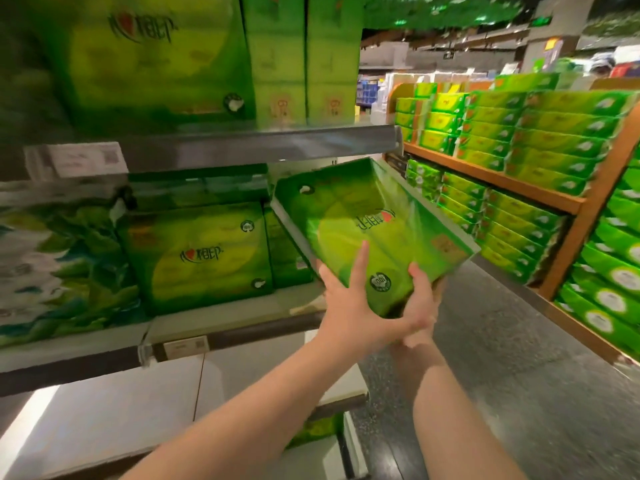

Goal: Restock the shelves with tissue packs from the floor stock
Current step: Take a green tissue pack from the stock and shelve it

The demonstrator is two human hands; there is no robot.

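A large green tissue pack [367, 216] is held tilted and upside down in front of the right end of the middle shelf [239, 313]. My left hand [356, 306] grips its near edge, thumb on the left and fingers spread over the face. My right hand [422, 306] holds the pack's near right corner from below, thumb on top. Its far end points into the gap under the upper shelf [263, 143]. Another green tissue pack [201, 254] stands upright on the middle shelf to the left, with a narrower one beside it.
Taller green packs [214, 57] fill the upper shelf. Blue-white patterned packs [52, 265] sit at far left. A wooden display [540, 188] stacked with green tissue boxes stands across the dark aisle floor [519, 375] on the right. A lower white shelf [138, 410] lies beneath.
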